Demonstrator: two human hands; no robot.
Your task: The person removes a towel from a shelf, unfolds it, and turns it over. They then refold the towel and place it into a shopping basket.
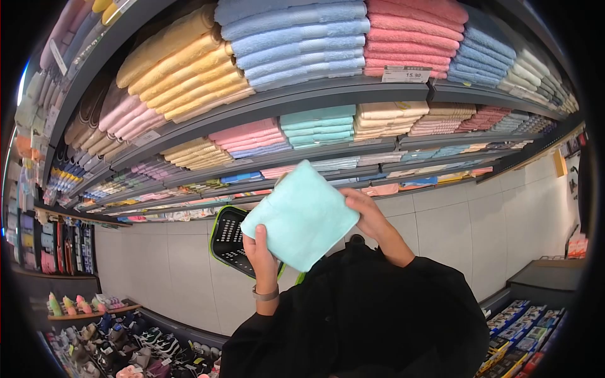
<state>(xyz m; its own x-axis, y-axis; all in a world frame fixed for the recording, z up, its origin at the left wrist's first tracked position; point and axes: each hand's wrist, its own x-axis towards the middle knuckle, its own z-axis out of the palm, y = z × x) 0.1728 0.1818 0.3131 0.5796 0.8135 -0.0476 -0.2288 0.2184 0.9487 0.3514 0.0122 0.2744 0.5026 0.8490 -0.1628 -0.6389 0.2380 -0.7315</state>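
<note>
In front of the shelves (302, 96), up above the tiled floor (443, 220), we have a folded pale turquoise towel (302, 211) between our two hands, its square turned so that one corner points toward the shelves; we judge it light, soft and easily bent, with a fluffy face that should not slip much and nothing in it to break; the likeliest trouble is the folds sagging or coming apart, so we would take hold at opposite corners, pinching all the layers together. Our left hand (259, 253) has its grip closed over the left corner, thumb flat on the upper face, fingers mostly hidden beneath; our right hand (368, 213) is at the right corner, its grip narrow around the edge, though we cannot tell how far the hidden parts reach underneath. Below the towel and partly covered by it, a black basket (220, 230) with a green rim rests on the floor.
</note>
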